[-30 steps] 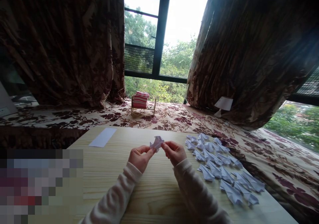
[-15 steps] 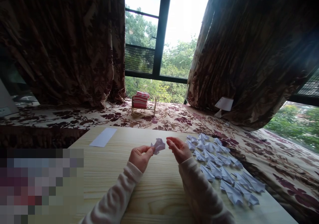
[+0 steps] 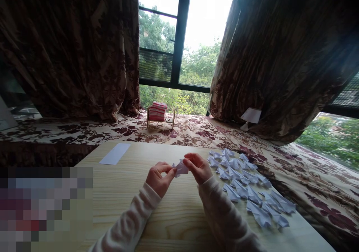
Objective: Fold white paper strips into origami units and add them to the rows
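Observation:
Above the middle of the wooden table is a small piece of folded white paper (image 3: 181,168), creased into a winged shape. My left hand (image 3: 160,178) pinches its left end between thumb and forefinger. From the other side, my right hand (image 3: 198,166) has its thumb and fingers closed on the paper's right edge. The fingers hide part of the folds. Just right of my right hand lie several folded paper pieces (image 3: 238,175) of similar winged or plane-like shape, spread in rows.
A flat white paper strip (image 3: 114,154) lies at the table's (image 3: 134,222) far left. Beyond, on a flowered cloth (image 3: 196,128), stand a little rack with folded striped cloths (image 3: 157,111) and a small white lamp (image 3: 251,116). The lower left corner is pixelated.
My right hand has moved left onto the folded paper and closed on its right edge; before, it hovered apart from it. My left hand keeps its pinch. The view has shifted slightly.

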Motion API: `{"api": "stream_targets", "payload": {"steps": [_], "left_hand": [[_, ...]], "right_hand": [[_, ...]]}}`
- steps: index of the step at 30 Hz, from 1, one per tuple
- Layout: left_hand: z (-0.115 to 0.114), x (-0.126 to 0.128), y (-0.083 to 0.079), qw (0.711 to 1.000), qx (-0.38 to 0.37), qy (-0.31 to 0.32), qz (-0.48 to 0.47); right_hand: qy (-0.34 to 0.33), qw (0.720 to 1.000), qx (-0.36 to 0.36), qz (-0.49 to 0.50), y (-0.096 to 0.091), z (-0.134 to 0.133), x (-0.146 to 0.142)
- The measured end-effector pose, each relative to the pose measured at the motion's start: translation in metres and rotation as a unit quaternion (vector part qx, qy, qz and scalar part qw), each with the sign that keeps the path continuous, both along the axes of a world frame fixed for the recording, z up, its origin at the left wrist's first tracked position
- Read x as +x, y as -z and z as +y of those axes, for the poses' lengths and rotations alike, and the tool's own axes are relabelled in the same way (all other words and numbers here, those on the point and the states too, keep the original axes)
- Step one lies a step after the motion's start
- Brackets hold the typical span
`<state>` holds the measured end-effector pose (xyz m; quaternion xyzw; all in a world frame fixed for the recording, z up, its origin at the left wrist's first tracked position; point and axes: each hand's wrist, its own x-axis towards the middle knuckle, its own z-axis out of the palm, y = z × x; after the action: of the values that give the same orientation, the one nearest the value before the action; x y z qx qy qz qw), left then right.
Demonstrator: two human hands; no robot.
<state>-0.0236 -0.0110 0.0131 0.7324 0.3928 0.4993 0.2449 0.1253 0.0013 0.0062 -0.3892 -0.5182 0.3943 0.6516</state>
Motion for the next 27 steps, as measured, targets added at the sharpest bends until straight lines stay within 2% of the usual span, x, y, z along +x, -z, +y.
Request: {"api": "stream_targets", "payload": {"steps": [4, 8, 10, 12, 15, 21, 24, 27], "left_hand": [[0.001, 0.001, 0.0, 1.0, 0.005, -0.006, -0.014], [0.005, -0.001, 0.002, 0.999, -0.033, -0.013, -0.04], [0.006, -0.002, 0.003, 0.999, -0.029, -0.021, -0.038], [0.006, -0.002, 0.002, 0.999, -0.001, -0.026, -0.024], [0.005, -0.001, 0.002, 0.999, 0.02, -0.028, -0.013], [0.009, -0.002, 0.007, 0.99, -0.09, -0.024, -0.102], [0.011, -0.003, 0.007, 0.99, -0.081, -0.016, -0.111], [0.009, -0.004, 0.003, 0.992, -0.054, 0.0, -0.111]], "right_hand": [[-0.016, 1.0, 0.0, -0.017, 0.003, 0.002, 0.003], [-0.001, 0.999, 0.019, -0.032, 0.002, 0.002, 0.005], [0.047, 0.992, 0.059, -0.103, 0.001, 0.0, 0.005], [0.081, 0.969, 0.126, -0.196, 0.0, -0.001, 0.005], [0.056, 0.946, 0.183, -0.262, 0.0, -0.002, 0.005], [0.007, 0.967, 0.118, -0.227, 0.007, -0.001, 0.002], [-0.02, 0.976, 0.084, -0.198, 0.011, 0.0, -0.002], [-0.032, 0.978, 0.093, -0.182, 0.014, 0.0, -0.006]]}}
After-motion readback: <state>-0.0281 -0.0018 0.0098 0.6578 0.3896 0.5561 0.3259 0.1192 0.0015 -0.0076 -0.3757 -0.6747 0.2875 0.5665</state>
